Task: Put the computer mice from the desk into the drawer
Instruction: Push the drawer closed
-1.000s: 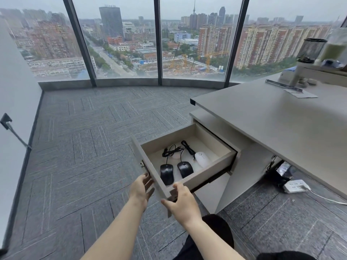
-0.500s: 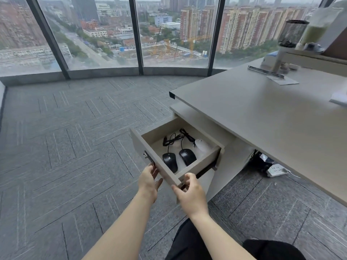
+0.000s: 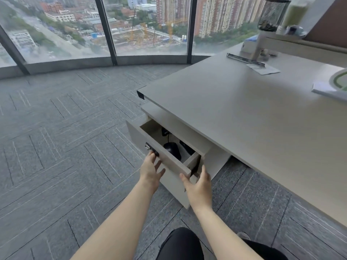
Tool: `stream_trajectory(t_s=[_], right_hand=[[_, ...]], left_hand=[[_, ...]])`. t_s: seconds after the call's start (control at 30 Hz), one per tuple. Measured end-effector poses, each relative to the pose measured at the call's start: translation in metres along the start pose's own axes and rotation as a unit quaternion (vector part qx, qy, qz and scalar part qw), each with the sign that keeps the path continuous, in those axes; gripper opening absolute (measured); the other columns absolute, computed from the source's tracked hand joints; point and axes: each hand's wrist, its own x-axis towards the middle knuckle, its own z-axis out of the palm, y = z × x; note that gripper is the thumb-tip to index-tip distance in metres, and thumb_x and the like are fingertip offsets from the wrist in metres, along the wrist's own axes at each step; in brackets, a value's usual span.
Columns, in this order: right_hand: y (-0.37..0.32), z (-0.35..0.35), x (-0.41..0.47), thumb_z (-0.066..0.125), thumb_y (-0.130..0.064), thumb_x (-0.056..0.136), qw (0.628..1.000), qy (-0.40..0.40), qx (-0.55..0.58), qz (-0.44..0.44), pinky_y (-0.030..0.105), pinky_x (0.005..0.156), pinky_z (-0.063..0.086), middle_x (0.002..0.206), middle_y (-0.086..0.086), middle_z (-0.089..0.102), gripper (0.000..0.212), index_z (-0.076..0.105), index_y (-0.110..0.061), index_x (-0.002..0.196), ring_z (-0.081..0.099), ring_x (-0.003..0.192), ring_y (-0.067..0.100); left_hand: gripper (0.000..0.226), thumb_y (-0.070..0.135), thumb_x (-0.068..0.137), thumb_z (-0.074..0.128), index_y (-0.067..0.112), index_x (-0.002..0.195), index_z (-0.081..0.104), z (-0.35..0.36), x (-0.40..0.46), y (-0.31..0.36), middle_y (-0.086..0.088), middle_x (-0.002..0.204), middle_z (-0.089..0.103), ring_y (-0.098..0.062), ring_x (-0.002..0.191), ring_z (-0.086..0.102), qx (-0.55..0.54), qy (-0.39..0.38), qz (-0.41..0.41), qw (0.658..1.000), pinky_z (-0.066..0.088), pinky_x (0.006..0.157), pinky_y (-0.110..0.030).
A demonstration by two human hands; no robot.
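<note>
Head view: I am pressing my left hand (image 3: 151, 168), fingers spread, against the front panel of the drawer (image 3: 165, 162) just below its lock (image 3: 148, 146). My right hand (image 3: 199, 184), fingers loosely splayed, is cupping the panel's near right corner, gripping nothing. A black mouse (image 3: 172, 150) is lying inside, cord trailing toward the far end; a second dark shape beside it is partly hidden. The worktop (image 3: 234, 113) is showing no mice. Judgement: the mice are light, rigid, smooth; the drawer is best pushed flat on the panel.

Place: an office high up in a tall building
Clues: big windows (image 3: 146, 25), gray carpet (image 3: 56, 137), desk (image 3: 244, 113), lower right
</note>
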Motion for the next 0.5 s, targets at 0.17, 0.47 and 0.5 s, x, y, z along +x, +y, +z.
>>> stream_trajectory(t_s=[0.17,0.47,0.5], right_hand=[[0.005,-0.006,0.031,0.067,-0.054,0.083,1.000,0.022,-0.018,0.007,0.039,0.097,0.049,0.154,0.012,0.035,0.093,0.022,-0.014,0.153,0.047,0.134,0.029],[0.019,-0.012,0.063,0.062,-0.047,0.089,0.998,0.057,-0.030,0.017,0.038,0.095,0.049,0.138,0.014,0.055,0.067,0.046,-0.008,0.141,0.055,0.124,0.030],[0.019,-0.013,0.064,0.061,-0.048,0.089,0.998,0.054,-0.033,0.019,0.038,0.096,0.049,0.138,0.012,0.056,0.066,0.047,-0.008,0.140,0.056,0.124,0.029]], left_hand=[[0.043,0.026,0.100,0.034,0.028,0.142,0.044,0.027,0.017,-0.003,0.003,0.139,0.052,-0.022,0.125,0.050,0.004,-0.021,-0.005,1.000,0.037,0.109,-0.051],[0.048,0.038,0.099,0.034,0.031,0.145,0.038,0.060,0.039,-0.012,0.011,0.149,0.043,-0.019,0.135,0.043,-0.018,-0.049,-0.022,0.998,0.034,0.104,-0.044],[0.048,0.040,0.098,0.034,0.031,0.145,0.039,0.061,0.041,-0.013,0.011,0.149,0.043,-0.017,0.135,0.043,-0.016,-0.052,-0.022,0.998,0.033,0.104,-0.043]])
